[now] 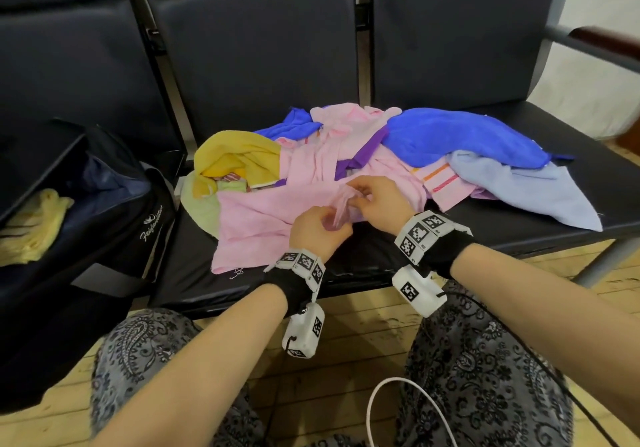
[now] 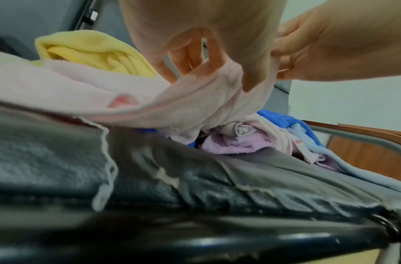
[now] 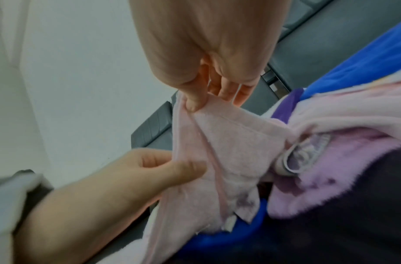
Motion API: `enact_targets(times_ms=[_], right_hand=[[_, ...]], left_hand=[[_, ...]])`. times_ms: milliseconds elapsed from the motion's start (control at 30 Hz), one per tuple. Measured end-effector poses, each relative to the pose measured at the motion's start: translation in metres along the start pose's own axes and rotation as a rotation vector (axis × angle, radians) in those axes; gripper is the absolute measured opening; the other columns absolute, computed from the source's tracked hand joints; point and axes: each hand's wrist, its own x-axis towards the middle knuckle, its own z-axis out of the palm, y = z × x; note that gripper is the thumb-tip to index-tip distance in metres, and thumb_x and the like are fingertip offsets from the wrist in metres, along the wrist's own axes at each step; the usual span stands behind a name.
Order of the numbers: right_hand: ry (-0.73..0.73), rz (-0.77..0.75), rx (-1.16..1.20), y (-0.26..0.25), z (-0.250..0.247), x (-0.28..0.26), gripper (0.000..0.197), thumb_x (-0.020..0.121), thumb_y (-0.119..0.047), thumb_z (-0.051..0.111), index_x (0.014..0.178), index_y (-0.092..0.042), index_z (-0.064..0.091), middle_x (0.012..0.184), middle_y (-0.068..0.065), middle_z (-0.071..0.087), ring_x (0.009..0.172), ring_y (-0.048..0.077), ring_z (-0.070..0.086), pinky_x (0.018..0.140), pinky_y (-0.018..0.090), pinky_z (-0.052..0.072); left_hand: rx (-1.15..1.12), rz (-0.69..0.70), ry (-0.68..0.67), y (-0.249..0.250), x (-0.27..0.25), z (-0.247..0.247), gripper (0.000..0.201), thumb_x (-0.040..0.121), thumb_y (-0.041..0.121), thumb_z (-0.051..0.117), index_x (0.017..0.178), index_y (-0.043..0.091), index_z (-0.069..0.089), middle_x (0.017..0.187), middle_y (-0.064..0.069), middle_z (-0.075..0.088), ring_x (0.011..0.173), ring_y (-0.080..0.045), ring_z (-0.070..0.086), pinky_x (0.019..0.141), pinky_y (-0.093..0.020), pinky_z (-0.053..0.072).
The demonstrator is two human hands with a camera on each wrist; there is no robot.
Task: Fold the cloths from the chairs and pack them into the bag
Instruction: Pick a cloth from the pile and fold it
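Note:
A heap of cloths lies on the black chair seat [image 1: 194,273]: a pink cloth [image 1: 256,224] at the front, a yellow one [image 1: 239,155] at the left, a royal blue one [image 1: 460,138] and a pale blue one [image 1: 526,186] at the right. Both hands meet at one gathered edge of the pink cloth [image 3: 228,148]. My left hand [image 1: 320,230] pinches it between thumb and fingers, and my right hand [image 1: 377,204] pinches the same edge just beyond. An open dark bag [image 1: 114,224] stands at the left with a pale yellow cloth [image 1: 34,231] inside.
Three dark padded chairs stand in a row, with a metal and wood armrest [image 1: 602,44] at the far right. A lilac cloth [image 2: 233,144] lies under the pile. A white cable [image 1: 384,408] runs across the wooden floor between my knees.

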Motion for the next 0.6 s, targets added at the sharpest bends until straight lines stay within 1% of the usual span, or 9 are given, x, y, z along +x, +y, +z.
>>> enact_targets(times_ms=[33,67,167,233,300,400,467,533,600], right_hand=[[0.004,-0.035,-0.019,-0.004,-0.002,0.003,0.025,0.089,-0.002,0.055,0.111,-0.006,0.066,0.101,0.005,0.065,0.092,0.015,0.059,0.085,0.026,0.048],[0.015,-0.067,-0.041,-0.008,-0.004,0.006,0.022,0.089,-0.002,0.054,0.107,-0.004,0.067,0.100,0.006,0.067,0.091,0.015,0.058,0.084,0.026,0.046],[0.065,-0.143,-0.095,-0.023,-0.010,0.017,0.014,0.090,-0.004,0.052,0.097,-0.001,0.064,0.088,0.008,0.064,0.077,0.011,0.050,0.067,0.014,0.034],[0.087,-0.172,-0.078,-0.036,-0.015,0.024,0.010,0.092,-0.007,0.050,0.095,-0.001,0.058,0.078,0.006,0.056,0.067,0.008,0.045,0.059,0.009,0.032],[0.103,-0.204,-0.027,-0.049,-0.019,0.032,0.011,0.093,-0.006,0.049,0.097,0.000,0.057,0.081,0.004,0.053,0.070,0.009,0.045,0.061,0.007,0.033],[0.140,-0.279,0.035,-0.068,-0.023,0.044,0.013,0.093,-0.002,0.049,0.096,0.009,0.055,0.083,0.013,0.050,0.078,0.017,0.045,0.064,0.012,0.033],[0.170,-0.322,0.063,-0.080,-0.026,0.049,0.017,0.095,-0.005,0.049,0.093,0.011,0.055,0.081,0.016,0.051,0.074,0.014,0.044,0.067,0.012,0.034],[0.196,-0.342,0.090,-0.091,-0.030,0.056,0.024,0.098,-0.014,0.049,0.089,0.007,0.055,0.076,0.010,0.050,0.067,0.009,0.043,0.063,0.011,0.034],[0.236,-0.350,0.098,-0.102,-0.035,0.062,0.030,0.099,-0.021,0.049,0.086,0.007,0.054,0.072,0.005,0.048,0.064,0.007,0.041,0.061,0.015,0.033]], left_hand=[[0.037,0.003,-0.007,-0.001,0.000,-0.004,0.022,0.076,0.027,0.072,0.091,0.010,0.070,0.094,-0.007,0.068,0.086,-0.022,0.061,0.081,-0.032,0.049],[0.066,0.000,0.003,-0.002,0.003,-0.007,0.025,0.075,0.027,0.072,0.093,0.010,0.070,0.098,-0.009,0.067,0.089,-0.025,0.062,0.083,-0.035,0.049],[0.168,0.021,0.080,-0.005,0.013,-0.019,0.025,0.078,0.029,0.069,0.092,0.009,0.069,0.100,-0.013,0.063,0.090,-0.033,0.060,0.079,-0.038,0.048],[0.316,0.059,0.111,-0.005,0.020,-0.027,0.026,0.084,0.031,0.061,0.090,0.006,0.066,0.099,-0.016,0.059,0.090,-0.037,0.058,0.076,-0.040,0.045],[0.416,0.081,0.124,-0.006,0.030,-0.037,0.030,0.090,0.031,0.053,0.094,0.004,0.065,0.102,-0.018,0.058,0.093,-0.037,0.057,0.077,-0.041,0.044],[0.444,0.078,0.140,-0.008,0.042,-0.054,0.035,0.094,0.035,0.049,0.097,0.004,0.065,0.103,-0.018,0.055,0.093,-0.036,0.057,0.074,-0.038,0.040],[0.471,0.119,0.141,-0.010,0.047,-0.065,0.035,0.096,0.033,0.046,0.111,0.005,0.061,0.106,-0.020,0.054,0.096,-0.036,0.055,0.076,-0.039,0.039],[0.515,0.148,0.135,-0.015,0.049,-0.078,0.037,0.098,0.029,0.043,0.124,0.006,0.054,0.111,-0.020,0.051,0.098,-0.038,0.054,0.080,-0.041,0.041],[0.571,0.144,0.124,-0.023,0.050,-0.091,0.038,0.098,0.029,0.041,0.125,0.005,0.054,0.113,-0.020,0.049,0.097,-0.040,0.054,0.082,-0.042,0.042]])
